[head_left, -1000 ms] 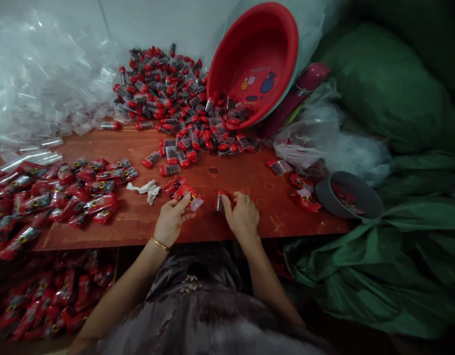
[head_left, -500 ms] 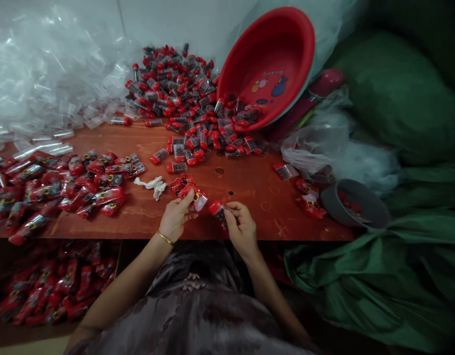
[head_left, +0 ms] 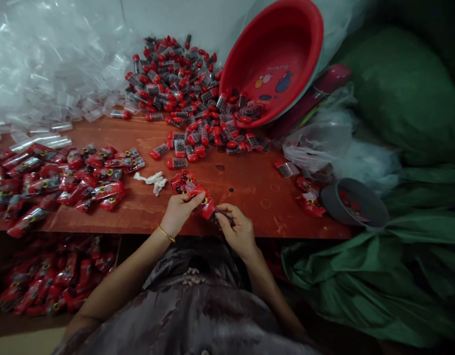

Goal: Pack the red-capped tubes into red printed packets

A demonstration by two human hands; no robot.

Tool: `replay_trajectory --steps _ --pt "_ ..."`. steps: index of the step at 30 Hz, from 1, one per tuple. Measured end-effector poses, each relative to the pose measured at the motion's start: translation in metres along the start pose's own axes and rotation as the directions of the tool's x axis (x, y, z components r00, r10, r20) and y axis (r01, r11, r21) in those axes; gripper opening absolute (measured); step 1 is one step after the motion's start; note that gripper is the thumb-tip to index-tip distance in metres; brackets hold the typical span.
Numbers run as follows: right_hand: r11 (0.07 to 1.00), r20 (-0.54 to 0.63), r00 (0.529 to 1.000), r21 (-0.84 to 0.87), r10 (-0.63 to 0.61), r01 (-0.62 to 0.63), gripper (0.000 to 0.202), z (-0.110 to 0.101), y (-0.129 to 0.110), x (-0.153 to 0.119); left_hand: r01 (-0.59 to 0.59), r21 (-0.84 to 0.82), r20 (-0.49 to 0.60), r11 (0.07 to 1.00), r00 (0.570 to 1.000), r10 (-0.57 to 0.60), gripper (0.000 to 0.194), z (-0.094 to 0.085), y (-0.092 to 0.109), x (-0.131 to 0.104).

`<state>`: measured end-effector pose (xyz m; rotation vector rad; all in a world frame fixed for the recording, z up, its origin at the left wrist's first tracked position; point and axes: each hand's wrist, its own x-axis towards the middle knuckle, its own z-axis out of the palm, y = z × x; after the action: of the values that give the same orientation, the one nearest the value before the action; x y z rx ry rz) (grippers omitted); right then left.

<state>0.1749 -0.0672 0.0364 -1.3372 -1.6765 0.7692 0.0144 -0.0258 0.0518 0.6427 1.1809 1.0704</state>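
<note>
My left hand [head_left: 180, 213], with a gold bangle at the wrist, pinches a red printed wrapper [head_left: 206, 206] between thumb and fingers. In my right hand [head_left: 238, 232] is a small clear bottle [head_left: 223, 218] with dark contents. Its red-capped end meets the wrapper and seems to be inside it; the exact overlap is hard to make out. Just beyond my left hand lies a small stack of red wrappers [head_left: 182, 180]. A crumpled white scrap [head_left: 153, 181] sits to its left.
Many red-capped bottles [head_left: 175, 88] are heaped at the back, spilling from a tilted red basin [head_left: 275, 54]. Wrapped bottles [head_left: 75, 180] cover the left side, beneath clear plastic sleeves [head_left: 57, 64]. At right stand a grey bowl [head_left: 355, 209] and green cloth [head_left: 360, 276].
The bottle in my right hand has moved left and its capped end has come together with the wrapper in my left hand. The view has shifted slightly.
</note>
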Motion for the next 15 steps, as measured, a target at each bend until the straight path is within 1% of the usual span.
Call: replay_trajectory --steps 2,5,7,10,12,15 --pt "1.0 -0.036 0.999 0.016 0.02 -0.02 0.017 0.003 0.001 0.0 -0.003 -0.004 0.004 1.0 1.0 0.003 0.034 0.002 -0.002 0.0" --pt "0.997 -0.07 0.996 0.055 0.054 -0.05 0.018 0.006 0.004 0.0 0.002 -0.065 0.032 0.998 0.999 0.0 0.034 0.006 -0.005 -0.001" --pt "0.994 -0.096 0.992 0.081 0.078 -0.07 0.019 0.009 0.006 0.001 0.028 -0.106 0.041 0.994 0.999 -0.024 0.035 0.009 -0.007 -0.003" --pt "0.993 -0.198 0.975 0.074 0.101 -0.088 0.018 0.015 0.007 0.004 0.056 -0.159 0.043 0.986 0.998 -0.049 0.037 0.012 -0.01 -0.005" --pt "0.995 -0.27 0.958 0.058 0.096 -0.083 0.018 0.021 0.006 0.007 0.047 -0.205 0.025 0.978 0.999 -0.042 0.038 0.014 -0.013 -0.007" --pt "0.988 -0.31 0.942 0.12 0.13 -0.097 0.019 0.031 0.005 0.011 0.061 -0.291 -0.009 0.955 0.998 -0.066 0.04 0.017 -0.017 -0.008"
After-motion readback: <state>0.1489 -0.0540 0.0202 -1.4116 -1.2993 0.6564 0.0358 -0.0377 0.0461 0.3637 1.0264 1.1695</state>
